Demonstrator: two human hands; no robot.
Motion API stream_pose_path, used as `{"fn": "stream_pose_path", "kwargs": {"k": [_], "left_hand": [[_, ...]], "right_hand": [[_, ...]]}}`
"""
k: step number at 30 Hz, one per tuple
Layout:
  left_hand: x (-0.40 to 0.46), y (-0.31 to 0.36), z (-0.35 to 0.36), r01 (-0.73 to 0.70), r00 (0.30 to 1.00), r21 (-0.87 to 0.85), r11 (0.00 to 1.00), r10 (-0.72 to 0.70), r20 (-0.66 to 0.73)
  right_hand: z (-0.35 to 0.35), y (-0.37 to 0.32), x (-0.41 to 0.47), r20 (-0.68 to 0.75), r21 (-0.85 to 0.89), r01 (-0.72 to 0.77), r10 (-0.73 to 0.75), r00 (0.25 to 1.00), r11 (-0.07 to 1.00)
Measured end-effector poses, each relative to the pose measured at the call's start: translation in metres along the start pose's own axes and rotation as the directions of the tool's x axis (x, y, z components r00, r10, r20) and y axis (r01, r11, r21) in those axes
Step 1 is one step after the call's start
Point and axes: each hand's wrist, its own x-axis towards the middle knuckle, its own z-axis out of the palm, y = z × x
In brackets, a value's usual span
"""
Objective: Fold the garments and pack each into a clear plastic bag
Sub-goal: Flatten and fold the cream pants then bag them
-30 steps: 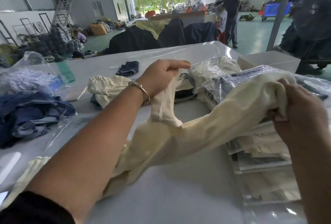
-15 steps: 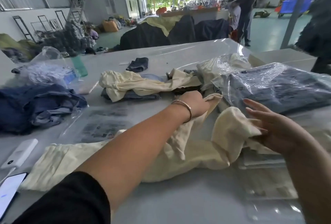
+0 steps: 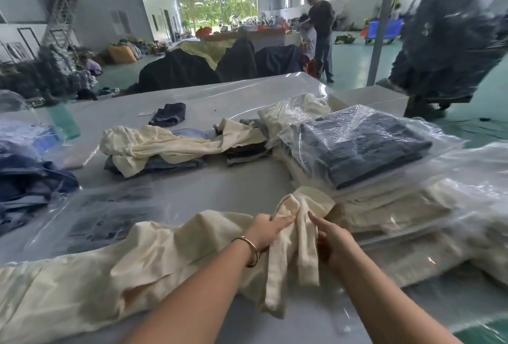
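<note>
Grey table (image 3: 242,187) — two hands flat on one cream garment (image 3: 115,269).

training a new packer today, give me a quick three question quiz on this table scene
1. True or false: both hands rest on the cream garment.
2. What tops the stack of bagged clothes on the right: A) dark blue garment, B) red towel, C) shoes?
3. Which wrist wears the bracelet?

Key: 1. True: left hand and right hand press on it. 2. A, the bagged dark blue garment. 3. Left.
</note>
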Motion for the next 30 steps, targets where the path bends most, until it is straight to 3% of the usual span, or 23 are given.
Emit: {"fn": "stream_pose_path", "kwargs": {"k": [3,6,10,13,15,17,22,24,26,28,30], "left_hand": [[-0.001,-0.005,-0.005,-0.142,0.975,0.035,0.989,0.145,-0.165],[-0.006,0.001,-0.014,-0.251,0.888,0.085,0.964,0.264,-0.376],[-0.016,0.023,-0.024,-0.313,0.778,0.083,0.946,0.306,-0.549],[-0.028,0.048,-0.025,-0.373,0.779,0.063,0.926,0.349,-0.521],[-0.035,0.061,-0.027,-0.386,0.757,0.119,0.915,0.388,-0.525],[-0.039,0.07,-0.03,-0.372,0.746,0.17,0.912,0.403,-0.53],[-0.044,0.077,-0.036,-0.377,0.849,-0.038,0.925,0.329,-0.414],[-0.046,0.078,-0.033,-0.362,0.857,0.01,0.932,0.337,-0.39],[-0.042,0.079,-0.031,-0.353,0.825,0.109,0.929,0.364,-0.433],[-0.035,0.08,-0.032,-0.334,0.824,0.071,0.94,0.327,-0.463],[-0.028,0.086,-0.036,-0.318,0.85,-0.081,0.945,0.247,-0.465]], "right_hand": [[0.005,0.001,-0.01,0.057,0.004,0.039,-0.039,0.998,0.999],[0.016,-0.007,-0.025,0.037,-0.12,0.356,-0.355,0.934,0.927],[0.034,-0.027,-0.044,0.249,-0.296,0.631,-0.58,0.776,0.717],[0.047,-0.036,-0.052,0.377,-0.561,0.734,-0.672,0.638,0.382],[0.053,-0.04,-0.058,0.43,-0.675,0.715,-0.689,0.583,0.184],[0.056,-0.044,-0.062,0.476,-0.709,0.699,-0.67,0.57,0.091],[0.055,-0.051,-0.062,0.53,-0.796,0.582,-0.653,0.542,-0.164],[0.054,-0.054,-0.062,0.552,-0.798,0.561,-0.642,0.532,-0.221],[0.054,-0.054,-0.065,0.557,-0.819,0.503,-0.595,0.579,-0.277],[0.054,-0.049,-0.066,0.508,-0.861,0.381,-0.572,0.644,-0.335],[0.051,-0.045,-0.065,0.412,-0.911,0.312,-0.638,0.651,-0.271]]}}
